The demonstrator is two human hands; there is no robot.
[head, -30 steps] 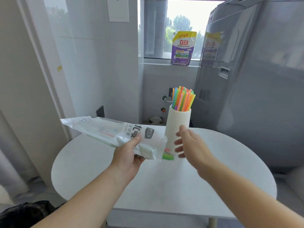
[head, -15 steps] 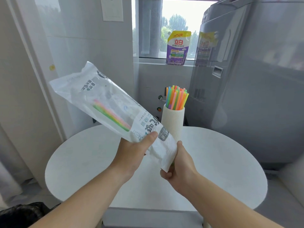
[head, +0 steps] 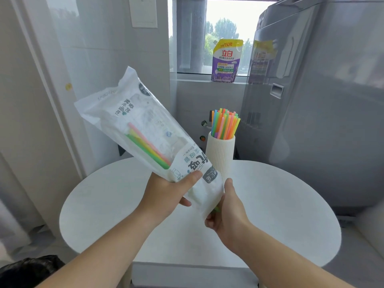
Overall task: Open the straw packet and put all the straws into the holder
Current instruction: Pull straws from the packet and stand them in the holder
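The white straw packet (head: 133,125) is tilted up to the left, its open end pointing down toward me. My left hand (head: 166,191) grips it around the lower part. A few pink, yellow and green straws (head: 148,147) lie inside it. My right hand (head: 225,210) is closed at the packet's mouth, pinching straw ends; a green tip shows between the fingers. Behind the packet stands a white ribbed holder (head: 221,154) on the round white table (head: 280,204), filled with several coloured straws (head: 225,125).
A grey appliance (head: 322,100) stands close behind the table on the right. A purple and yellow detergent pouch (head: 226,61) sits on the window sill. White tiled wall runs along the left. A black bag (head: 25,271) lies on the floor at the lower left.
The packet swung from lying nearly level to tilted steeply up at the left. My right hand went from open beside the holder to closed at the packet's mouth.
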